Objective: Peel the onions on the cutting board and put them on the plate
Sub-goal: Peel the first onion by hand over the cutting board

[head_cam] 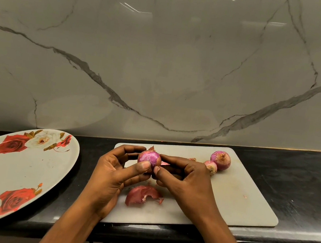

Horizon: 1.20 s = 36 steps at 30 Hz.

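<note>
1. Head view: the left hand (112, 174) grips a part-peeled onion (149, 158) above the cutting board (236, 201). The right hand (185, 177) fingers (173, 159) pinch a skin flap (164, 164) at the onion's 3 o'clock.
2. Progress is judged early. The plate (18, 168), at 9 o'clock, holds no onions. Two unpeeled onions (220, 160) wait at 2 o'clock.
3. Materials: the shed skin (142, 195) is papery and curled, the exposed flesh is glossy purple, and the board is smooth.

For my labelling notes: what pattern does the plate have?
Red and white roses on a pale plate; head view.

Head view (wide-angle) — forward and down, near the cutting board (236, 201)
</note>
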Tool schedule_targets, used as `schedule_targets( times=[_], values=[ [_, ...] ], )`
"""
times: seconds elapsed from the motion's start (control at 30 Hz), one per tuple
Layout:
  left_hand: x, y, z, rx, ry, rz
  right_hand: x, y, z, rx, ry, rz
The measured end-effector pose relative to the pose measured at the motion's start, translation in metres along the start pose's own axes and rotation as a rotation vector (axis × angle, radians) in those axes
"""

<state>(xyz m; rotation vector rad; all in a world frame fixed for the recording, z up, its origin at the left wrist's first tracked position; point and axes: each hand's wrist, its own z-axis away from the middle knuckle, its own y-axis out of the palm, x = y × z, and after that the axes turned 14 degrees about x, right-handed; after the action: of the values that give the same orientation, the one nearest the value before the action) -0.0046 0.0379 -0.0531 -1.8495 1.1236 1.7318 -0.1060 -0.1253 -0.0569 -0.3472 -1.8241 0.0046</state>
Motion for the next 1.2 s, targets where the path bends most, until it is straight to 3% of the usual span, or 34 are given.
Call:
schedule_targets(
  times=[0.87,1.2],
  values=[
    [-0.0039,0.0012,0.0028,0.029,-0.028,0.044,0.0042,-0.0029,0.0010,-0.001,0.026,-0.063],
    [0.0018,-0.0015,0.0008,-0.006,0.004,0.012,0.0018,0.0018,0.0046,-0.065,-0.032,0.111]
  ],
)
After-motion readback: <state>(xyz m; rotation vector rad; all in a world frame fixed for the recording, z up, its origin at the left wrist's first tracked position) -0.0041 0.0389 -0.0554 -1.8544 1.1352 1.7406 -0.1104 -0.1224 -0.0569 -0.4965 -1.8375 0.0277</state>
